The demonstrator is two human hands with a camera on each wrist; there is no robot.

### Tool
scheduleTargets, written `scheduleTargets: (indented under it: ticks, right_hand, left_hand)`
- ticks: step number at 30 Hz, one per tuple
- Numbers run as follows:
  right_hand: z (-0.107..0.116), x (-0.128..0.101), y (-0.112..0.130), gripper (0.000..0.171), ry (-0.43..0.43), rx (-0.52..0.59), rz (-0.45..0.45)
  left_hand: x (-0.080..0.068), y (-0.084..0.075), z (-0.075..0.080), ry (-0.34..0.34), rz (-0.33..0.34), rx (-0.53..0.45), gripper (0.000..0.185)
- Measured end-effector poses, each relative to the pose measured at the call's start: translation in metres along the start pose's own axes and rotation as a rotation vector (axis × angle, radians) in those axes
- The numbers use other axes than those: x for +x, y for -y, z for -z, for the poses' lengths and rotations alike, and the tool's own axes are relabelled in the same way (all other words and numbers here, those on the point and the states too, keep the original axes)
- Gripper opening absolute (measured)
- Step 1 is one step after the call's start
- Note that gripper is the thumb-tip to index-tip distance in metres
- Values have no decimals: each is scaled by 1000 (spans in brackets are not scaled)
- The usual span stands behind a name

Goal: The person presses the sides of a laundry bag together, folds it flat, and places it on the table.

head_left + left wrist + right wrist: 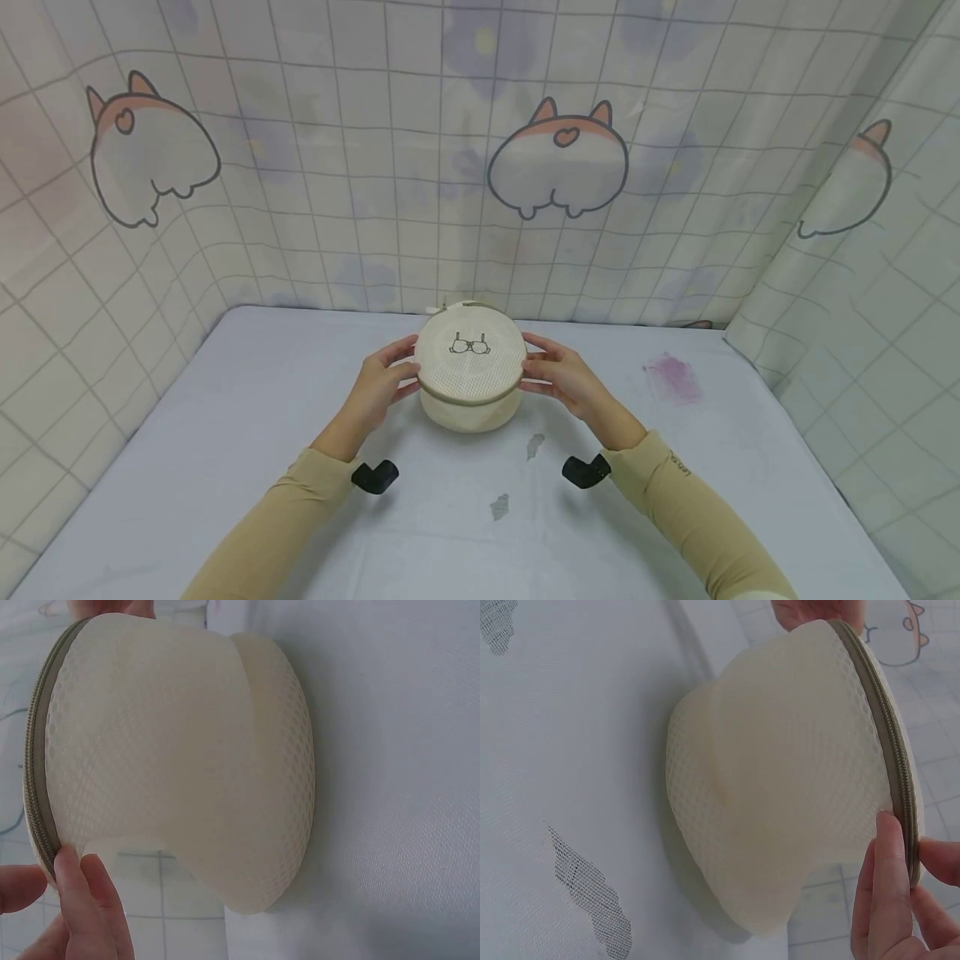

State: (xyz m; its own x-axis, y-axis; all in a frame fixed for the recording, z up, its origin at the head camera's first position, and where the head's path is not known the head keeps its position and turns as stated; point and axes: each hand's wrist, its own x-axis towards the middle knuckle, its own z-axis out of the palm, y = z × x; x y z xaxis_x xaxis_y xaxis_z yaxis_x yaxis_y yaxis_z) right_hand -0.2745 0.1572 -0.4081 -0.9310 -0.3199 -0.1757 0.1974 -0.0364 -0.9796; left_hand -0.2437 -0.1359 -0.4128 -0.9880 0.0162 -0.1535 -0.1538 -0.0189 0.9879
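A cream mesh laundry bag [471, 375], round and drum-shaped, stands on the table with a small drawing of glasses on its top. My left hand [375, 387] pinches the bag's upper rim at its left side, thumb above and fingers [86, 907] below the edge. On the opposite side my right hand [568, 382] pinches the same rim, its fingers [889, 892] against the mesh under the zipper [896, 742]. Both wrist views show the mesh side wall sagging and creased toward the bottom. The bag's inside is hidden.
A white cloth covers the table [465, 550], with grey worn patches [500, 506] and a pink stain [675, 377] at the right. A grid-patterned curtain [360, 167] with cartoon animals closes off the back and sides.
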Motion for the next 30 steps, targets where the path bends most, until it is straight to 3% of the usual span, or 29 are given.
scheduleTargets:
  ticks: [30]
  right_hand:
    - [-3, 3, -4, 60, -24, -10, -37]
  left_hand:
    - [2, 10, 1, 4, -2, 3, 58]
